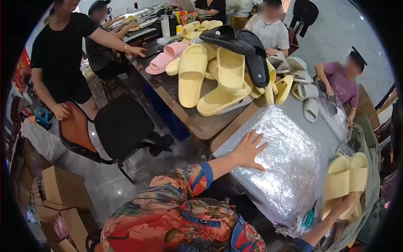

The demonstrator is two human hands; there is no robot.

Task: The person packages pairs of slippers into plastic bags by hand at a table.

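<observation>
My left hand [250, 152] lies with fingers spread on a stack of clear plastic bags [289, 168], which covers much of the grey tabletop. Over at the right, my right hand [345, 204] grips a pair of pale yellow slippers [346, 176] with ribbed straps. Its fingers are partly hidden by the slippers. Just beyond the bags rises a pile of yellow slippers [193, 75], topped by a pair of black slippers [257, 65]. Below the bags' right corner sits a small teal bundle [309, 218], too small to make out.
Pink slippers [168, 56] and grey slippers [310, 110] lie around the pile. A standing person in black [56, 54] rests a hand on a chair [121, 126]. A person in purple [342, 86] handles clear plastic. Cardboard boxes [65, 187] stand at lower left.
</observation>
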